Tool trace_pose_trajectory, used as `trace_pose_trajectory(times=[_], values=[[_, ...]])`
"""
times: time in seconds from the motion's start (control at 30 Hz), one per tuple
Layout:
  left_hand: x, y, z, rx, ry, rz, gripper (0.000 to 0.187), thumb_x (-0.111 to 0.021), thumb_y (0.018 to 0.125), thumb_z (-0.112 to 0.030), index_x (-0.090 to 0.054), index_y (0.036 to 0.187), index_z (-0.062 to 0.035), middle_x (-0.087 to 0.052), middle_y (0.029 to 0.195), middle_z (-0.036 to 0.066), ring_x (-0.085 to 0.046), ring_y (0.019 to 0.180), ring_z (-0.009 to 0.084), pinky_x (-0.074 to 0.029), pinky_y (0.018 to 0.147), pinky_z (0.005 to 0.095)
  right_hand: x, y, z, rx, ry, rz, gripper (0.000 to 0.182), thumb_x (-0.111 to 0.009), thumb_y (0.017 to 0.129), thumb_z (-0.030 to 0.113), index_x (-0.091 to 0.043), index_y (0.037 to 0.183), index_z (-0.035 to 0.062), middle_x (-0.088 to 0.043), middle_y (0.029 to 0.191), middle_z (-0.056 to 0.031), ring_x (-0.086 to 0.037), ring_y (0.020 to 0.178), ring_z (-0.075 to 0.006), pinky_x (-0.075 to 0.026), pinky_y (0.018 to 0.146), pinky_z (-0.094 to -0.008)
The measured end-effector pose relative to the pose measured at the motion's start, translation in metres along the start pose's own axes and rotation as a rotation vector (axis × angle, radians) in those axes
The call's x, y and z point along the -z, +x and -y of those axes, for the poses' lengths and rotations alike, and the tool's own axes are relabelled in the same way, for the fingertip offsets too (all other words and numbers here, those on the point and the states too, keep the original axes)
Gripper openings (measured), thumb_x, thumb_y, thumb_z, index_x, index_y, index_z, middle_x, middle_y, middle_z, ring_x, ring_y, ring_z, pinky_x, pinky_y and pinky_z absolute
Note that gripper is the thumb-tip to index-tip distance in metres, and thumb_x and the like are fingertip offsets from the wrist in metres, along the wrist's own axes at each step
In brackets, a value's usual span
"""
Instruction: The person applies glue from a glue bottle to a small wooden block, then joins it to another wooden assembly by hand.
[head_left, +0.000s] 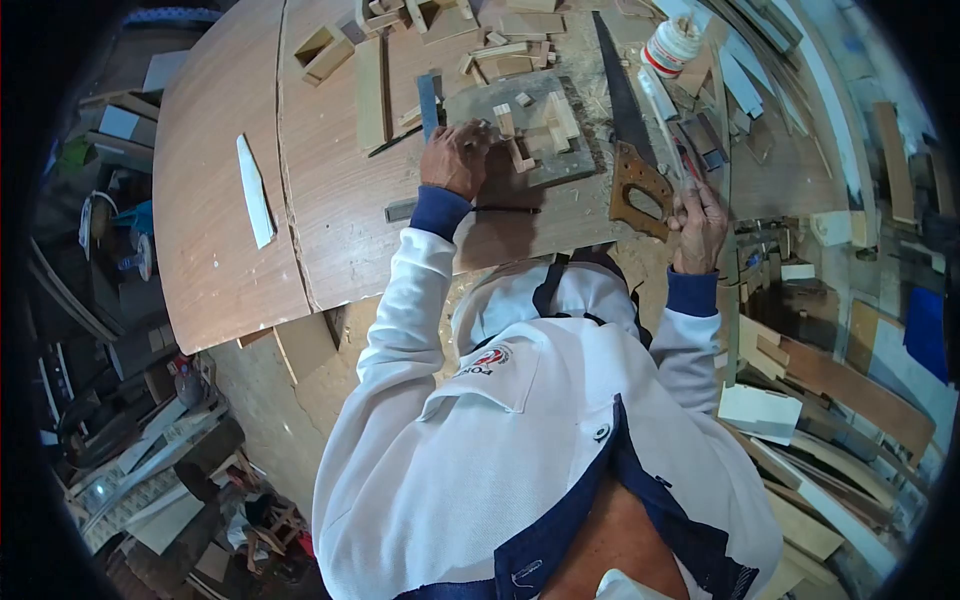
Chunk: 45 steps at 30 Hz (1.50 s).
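My left hand (455,160) is over the table at the left edge of a grey board (560,172), its fingers curled; what they hold, if anything, is hidden. A flat blue-grey strip (428,105) sticks out beyond it. Small joined wood pieces (512,140) lie on the board. Below the hand are a dark thin rod (508,210) and a short grey bar (400,211). At the right, my right hand (699,225) is closed beside the wooden handle of a handsaw (632,185). A slim red object (685,158) lies at its fingertips; I cannot make out the grip.
A white bottle (671,47) with a red-striped label stands behind the saw. Wooden blocks and small frames (322,54) crowd the far side. A white pointed strip (254,190) lies left on the table (215,230). Board offcuts (850,385) are piled at the right.
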<state>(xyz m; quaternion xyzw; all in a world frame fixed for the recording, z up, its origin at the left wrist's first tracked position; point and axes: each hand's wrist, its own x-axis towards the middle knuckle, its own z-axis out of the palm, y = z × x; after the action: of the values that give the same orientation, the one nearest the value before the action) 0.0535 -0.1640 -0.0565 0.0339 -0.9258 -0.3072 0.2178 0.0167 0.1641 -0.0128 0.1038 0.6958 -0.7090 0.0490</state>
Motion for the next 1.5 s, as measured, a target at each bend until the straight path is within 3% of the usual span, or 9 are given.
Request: trace_pose_trajectory(times=[0.07, 0.3, 0.43, 0.6, 0.93, 1.03, 1.13, 1.27, 1.5], values=[[-0.004, 0.002, 0.002, -0.016, 0.111, 0.057, 0.029, -0.064, 0.075, -0.013, -0.063, 0.102, -0.0037, -0.067, 0.092, 0.01, -0.061, 0.088, 0.0295, -0.046, 0.082, 0.0384, -0.008, -0.001, 0.006, -0.059, 0.223, 0.001, 0.017, -0.059, 0.091, 0.016, -0.062, 0.101, 0.0029, -0.054, 0.069, 0.0003, -0.044, 0.059, -0.0041, -0.037, 0.047, -0.0184], [-0.018, 0.005, -0.006, -0.016, 0.074, 0.028, 0.038, -0.065, 0.072, -0.014, -0.059, 0.108, -0.0051, -0.066, 0.094, 0.01, -0.059, 0.09, 0.0297, -0.043, 0.085, 0.0373, -0.029, -0.001, 0.026, -0.008, 0.168, -0.003, 0.016, -0.058, 0.092, 0.02, -0.062, 0.091, 0.0044, -0.061, 0.074, -0.0021, -0.044, 0.054, -0.0045, -0.037, 0.049, -0.0187], [-0.013, 0.003, -0.006, 0.026, 0.134, 0.07, 0.045, -0.066, 0.07, -0.012, -0.056, 0.114, -0.0049, -0.064, 0.099, 0.01, -0.059, 0.09, 0.0298, -0.042, 0.086, 0.0376, -0.017, 0.037, 0.037, 0.135, 0.07, -0.089, 0.021, -0.055, 0.092, 0.019, -0.063, 0.083, 0.0024, -0.06, 0.069, -0.0016, -0.043, 0.052, -0.005, -0.034, 0.048, -0.0191], [-0.008, -0.001, -0.006, 0.051, 0.144, 0.056, 0.046, -0.066, 0.074, -0.014, -0.054, 0.118, -0.007, -0.064, 0.105, 0.011, -0.058, 0.099, 0.0296, -0.04, 0.095, 0.0407, -0.005, 0.14, 0.036, 0.524, -0.364, -0.249, 0.022, -0.057, 0.087, 0.019, -0.066, 0.087, -0.0005, -0.067, 0.077, -0.0105, -0.06, 0.063, -0.0161, -0.047, 0.062, -0.0269], [0.012, -0.013, -0.02, 0.09, 0.171, -0.011, 0.04, -0.063, 0.076, -0.012, -0.055, 0.114, -0.0043, -0.065, 0.101, 0.013, -0.061, 0.093, 0.03, -0.042, 0.088, 0.0392, -0.026, 0.249, 0.016, 0.408, -0.497, -0.395, 0.023, -0.058, 0.078, 0.021, -0.064, 0.091, 0.0041, -0.067, 0.086, -0.0157, -0.066, 0.076, -0.0288, -0.051, 0.073, -0.0361], [0.014, -0.016, -0.021, 0.12, 0.162, -0.005, 0.04, -0.064, 0.075, -0.011, -0.055, 0.114, -0.0038, -0.065, 0.102, 0.014, -0.06, 0.092, 0.0313, -0.042, 0.087, 0.0386, -0.035, 0.247, 0.019, 0.451, -0.584, -0.454, 0.019, -0.057, 0.085, 0.018, -0.061, 0.093, 0.0017, -0.066, 0.076, -0.0105, -0.064, 0.059, -0.0175, -0.052, 0.054, -0.0287], [0.012, -0.019, -0.02, 0.198, 0.137, 0.031, 0.045, -0.064, 0.073, -0.013, -0.055, 0.116, -0.0105, -0.063, 0.107, 0.009, -0.055, 0.101, 0.0336, -0.043, 0.086, 0.0439, -0.04, 0.217, 0.046, 0.185, -0.467, -0.364, 0.02, -0.057, 0.078, 0.022, -0.063, 0.089, 0.0069, -0.068, 0.073, -0.0127, -0.067, 0.076, -0.0261, -0.052, 0.074, -0.0345], [0.01, -0.017, -0.024, 0.094, 0.143, -0.002, 0.041, -0.065, 0.072, -0.011, -0.056, 0.112, -0.006, -0.064, 0.103, 0.013, -0.058, 0.097, 0.0334, -0.043, 0.086, 0.0421, -0.042, 0.208, 0.055, 0.187, -0.56, -0.277, 0.021, -0.057, 0.085, 0.022, -0.063, 0.093, 0.0043, -0.068, 0.083, -0.0132, -0.067, 0.06, -0.0188, -0.054, 0.06, -0.0297], [0.01, -0.017, -0.026, 0.067, 0.143, -0.021, 0.036, -0.066, 0.073, -0.01, -0.058, 0.108, -0.0045, -0.065, 0.1, 0.014, -0.06, 0.093, 0.0326, -0.043, 0.087, 0.0405, -0.04, 0.215, 0.039, 0.376, -0.984, -0.375, 0.025, -0.056, 0.083, 0.031, -0.063, 0.091, 0.0084, -0.067, 0.092, -0.0178, -0.065, 0.085, -0.0362, -0.05, 0.079, -0.0428]])
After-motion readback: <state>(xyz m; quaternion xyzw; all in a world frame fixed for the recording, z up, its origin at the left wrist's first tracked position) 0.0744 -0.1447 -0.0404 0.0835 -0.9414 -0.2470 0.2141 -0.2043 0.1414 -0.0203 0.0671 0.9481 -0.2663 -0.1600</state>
